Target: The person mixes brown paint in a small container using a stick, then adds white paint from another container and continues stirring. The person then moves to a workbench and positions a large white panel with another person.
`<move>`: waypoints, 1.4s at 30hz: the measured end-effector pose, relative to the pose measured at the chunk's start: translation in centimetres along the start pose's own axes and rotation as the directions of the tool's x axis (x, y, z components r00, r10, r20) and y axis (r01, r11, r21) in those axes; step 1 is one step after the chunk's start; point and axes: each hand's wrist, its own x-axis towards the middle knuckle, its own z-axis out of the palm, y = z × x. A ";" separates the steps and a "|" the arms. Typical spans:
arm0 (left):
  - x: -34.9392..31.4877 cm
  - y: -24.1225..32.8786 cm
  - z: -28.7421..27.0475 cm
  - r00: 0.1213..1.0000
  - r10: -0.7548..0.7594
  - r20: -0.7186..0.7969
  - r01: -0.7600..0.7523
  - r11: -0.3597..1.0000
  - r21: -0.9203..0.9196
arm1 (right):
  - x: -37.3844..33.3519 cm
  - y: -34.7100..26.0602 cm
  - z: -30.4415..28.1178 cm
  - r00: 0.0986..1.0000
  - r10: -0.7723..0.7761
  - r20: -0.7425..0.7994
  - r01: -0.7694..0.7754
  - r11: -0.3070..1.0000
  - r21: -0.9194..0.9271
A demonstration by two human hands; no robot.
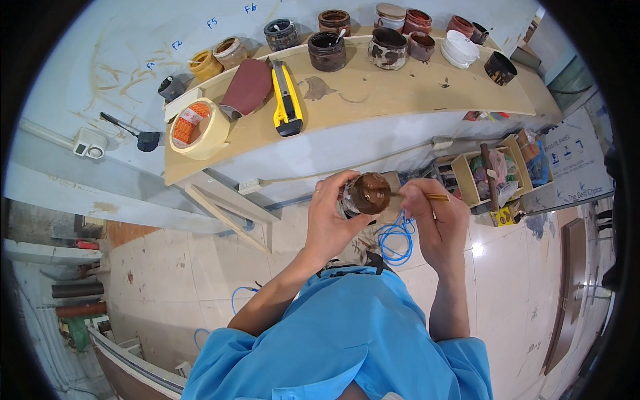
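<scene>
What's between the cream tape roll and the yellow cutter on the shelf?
A curled maroon sheet lies between the tape roll and the cutter; it shows in the head view.

Before me runs a tan shelf (pixel 373 100), blotched with dark stains, with paint-smeared jars (pixel 327 53) and a white cup (pixel 460 49) along its far side. Toward my left sit a cream tape roll (pixel 191 124) with an orange core, a maroon sheet (pixel 250 87) and, just beside it, a yellow utility knife (pixel 287 100). Below, a coiled blue hose (pixel 396 249) lies on the tiled floor (pixel 500 293).
</scene>
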 end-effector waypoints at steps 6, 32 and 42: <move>0.1 0.5 1.6 1.000 -0.004 0.021 0.004 1.000 0.001 | 0.1 0.7 -1.5 1.000 -0.024 -0.002 0.024 0.999 -0.027; 1.1 0.9 2.4 0.998 -0.005 0.060 0.010 0.997 -0.071 | -0.5 1.0 -3.3 0.996 -0.093 0.004 0.092 0.989 -0.117; 6.2 6.8 -1.3 0.993 0.115 0.032 -0.114 0.993 -0.036 | 2.0 0.3 -6.5 0.963 -0.183 -0.198 0.243 0.908 0.342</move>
